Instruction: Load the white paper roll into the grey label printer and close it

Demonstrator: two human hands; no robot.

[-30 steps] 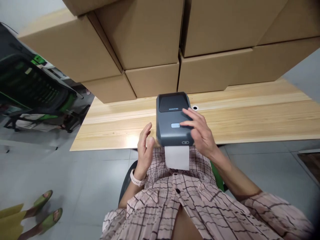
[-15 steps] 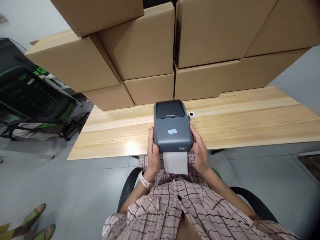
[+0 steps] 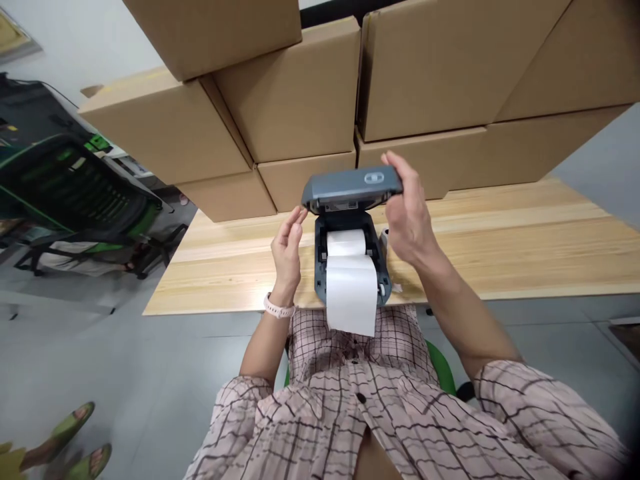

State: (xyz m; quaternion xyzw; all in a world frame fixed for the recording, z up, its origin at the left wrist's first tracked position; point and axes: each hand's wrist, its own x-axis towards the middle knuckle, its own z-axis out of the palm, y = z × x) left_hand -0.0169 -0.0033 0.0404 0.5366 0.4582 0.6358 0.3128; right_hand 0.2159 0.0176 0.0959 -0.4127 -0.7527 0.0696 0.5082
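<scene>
A dark grey label printer [image 3: 320, 270] sits at the near edge of a wooden table [image 3: 500, 247]. Its lid [image 3: 350, 187] is swung up and open. Inside lies a white paper roll [image 3: 346, 243], and a strip of white paper [image 3: 351, 297] hangs out over the table edge. My right hand [image 3: 407, 213] grips the right end of the raised lid. My left hand [image 3: 287, 250], with a pale watch at the wrist, is held upright beside the printer's left side, fingers stretched, fingertips close to the lid's left corner.
Several large cardboard boxes [image 3: 280, 100] are stacked at the back of the table, right behind the printer. A black and green chair [image 3: 65, 180] stands at the left. Another person's feet in green sandals [image 3: 75, 443] show at the lower left on the grey floor.
Both hands held the shut printer's sides half a second ago. Now the lid is lifted open, my right hand has risen with it, and the paper roll shows.
</scene>
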